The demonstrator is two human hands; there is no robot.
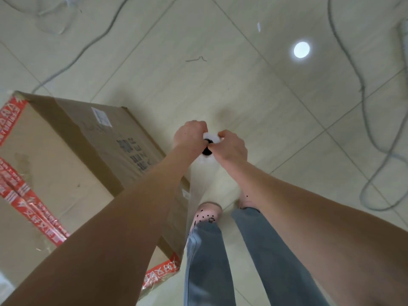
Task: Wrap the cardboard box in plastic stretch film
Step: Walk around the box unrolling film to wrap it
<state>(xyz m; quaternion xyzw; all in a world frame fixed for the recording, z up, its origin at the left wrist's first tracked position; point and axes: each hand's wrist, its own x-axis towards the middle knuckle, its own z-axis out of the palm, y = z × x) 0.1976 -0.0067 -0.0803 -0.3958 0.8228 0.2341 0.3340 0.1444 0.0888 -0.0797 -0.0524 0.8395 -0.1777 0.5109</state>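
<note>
Brown cardboard box (66,151) stands on the tiled floor (242,96) to your left, its edges sealed with red tape (26,202). You hold the roll of film (206,160) upright just past its right-hand corner, and you look down on the dark core. Your left hand (189,134) curls its fingers round the top of the roll from one side. Your right hand (233,146) grips it from the other, fingers bent tight on the rim.

A clear sheet (194,195) seems to run from the roll back to the box's near corner, so you look to be mid-lap, drawing film along a side. Next, walk the roll round the following corner, holding the sheet taut and flat against the cardboard, and mind the cables (375,151) lying on the floor.
</note>
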